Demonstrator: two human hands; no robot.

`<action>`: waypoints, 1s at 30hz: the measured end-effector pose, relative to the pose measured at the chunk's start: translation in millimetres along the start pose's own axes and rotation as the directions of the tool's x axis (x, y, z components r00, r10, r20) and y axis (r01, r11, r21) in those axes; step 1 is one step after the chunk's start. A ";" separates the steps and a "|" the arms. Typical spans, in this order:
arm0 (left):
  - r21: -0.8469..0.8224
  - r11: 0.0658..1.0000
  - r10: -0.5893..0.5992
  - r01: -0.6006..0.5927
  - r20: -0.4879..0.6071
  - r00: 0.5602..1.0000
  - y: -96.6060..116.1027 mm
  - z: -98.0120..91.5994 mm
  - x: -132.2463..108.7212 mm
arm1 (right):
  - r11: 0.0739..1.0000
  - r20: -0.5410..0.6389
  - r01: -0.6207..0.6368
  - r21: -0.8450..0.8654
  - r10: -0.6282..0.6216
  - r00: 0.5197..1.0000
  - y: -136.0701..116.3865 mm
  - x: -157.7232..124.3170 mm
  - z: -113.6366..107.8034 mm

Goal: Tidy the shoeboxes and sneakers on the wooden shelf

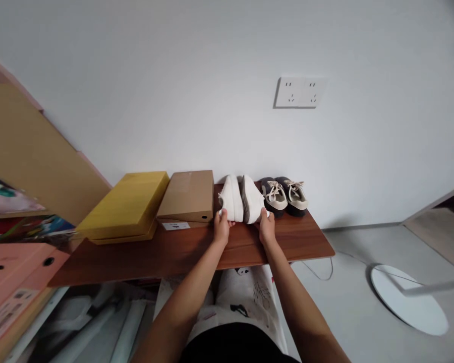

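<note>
Two white shoes are turned on their sides over the brown wooden board, soles facing each other. My left hand is closed around the near end of the left white shoe. The right white shoe is gripped at its near end by my right hand. Just right of them stands a pair of dark shoes with cream toes and laces, upright on the board. To the left, a brown cardboard box lies close to the left shoe.
A yellow box sits at the left on the wooden board, which runs along the wall. A pink box is at lower left. A wall socket is above; a round white base stands on the floor at right.
</note>
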State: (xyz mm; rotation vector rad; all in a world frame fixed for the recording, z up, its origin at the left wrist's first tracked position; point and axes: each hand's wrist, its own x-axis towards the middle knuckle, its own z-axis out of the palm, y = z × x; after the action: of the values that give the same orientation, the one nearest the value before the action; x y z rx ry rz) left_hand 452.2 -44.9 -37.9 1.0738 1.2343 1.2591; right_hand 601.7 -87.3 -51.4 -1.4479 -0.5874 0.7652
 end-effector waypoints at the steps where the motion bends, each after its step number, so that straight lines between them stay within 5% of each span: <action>1: -0.024 0.998 -0.055 0.054 -0.037 0.998 -4.3 0.8 -1.4 | 1.000 -0.003 -0.009 0.015 0.009 1.000 3.0 -1.1 -2.5; 4: 0.084 0.994 -0.053 0.065 -0.136 0.989 -11.8 -0.9 -15.4 | 0.982 -0.021 0.128 -0.140 -0.132 0.991 7.6 -5.4 -26.7; 7: 0.256 0.950 0.213 -0.181 -0.104 0.972 -15.4 -0.7 -44.6 | 0.847 -0.072 0.384 -0.367 -0.437 0.897 4.2 -1.6 -67.9; 11: 0.394 0.709 0.526 -0.585 0.257 0.811 -3.1 44.3 -74.0 | 0.677 -0.192 0.444 -0.588 -0.649 0.736 -12.2 35.2 -109.7; 14: 0.437 0.582 0.399 -0.685 0.580 0.710 20.4 112.8 -67.9 | 0.610 -0.063 0.451 -0.651 -0.636 0.769 -20.1 71.1 -117.2; 16: 0.565 0.516 0.216 -0.644 0.642 0.736 36.0 154.9 -54.6 | 0.624 -0.007 0.467 -0.626 -0.604 0.797 -20.2 86.4 -116.1; 19: 0.687 0.472 0.091 -0.552 0.585 0.806 49.8 187.1 -33.7 | 0.718 -0.157 0.429 -0.548 -0.592 0.790 -16.3 94.0 -116.9; 22: 0.619 0.665 0.151 -0.417 0.435 0.888 49.9 185.0 -19.3 | 0.872 -0.361 0.348 -0.345 -0.466 0.808 -14.1 94.7 -121.6; 25: 0.349 0.935 -0.044 -0.060 0.282 0.958 47.2 175.3 -11.6 | 0.974 -0.381 0.222 -0.037 -0.219 0.898 -15.8 98.2 -123.6; 28: 0.140 0.940 -0.341 0.311 0.318 0.885 48.9 176.8 -10.4 | 0.995 -0.325 0.085 0.060 -0.061 0.944 -17.9 101.5 -121.7; 30: 0.137 0.912 -0.410 0.387 0.325 0.852 50.7 182.2 -12.6 | 0.994 -0.337 0.056 -0.094 -0.085 0.938 -18.0 100.2 -118.8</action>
State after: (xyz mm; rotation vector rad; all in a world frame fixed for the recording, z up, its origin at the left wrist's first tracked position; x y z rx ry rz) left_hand 630.3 -40.3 26.8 0.9722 1.1534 0.6775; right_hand 758.1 -87.2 -49.8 -1.5840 -0.4043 0.4220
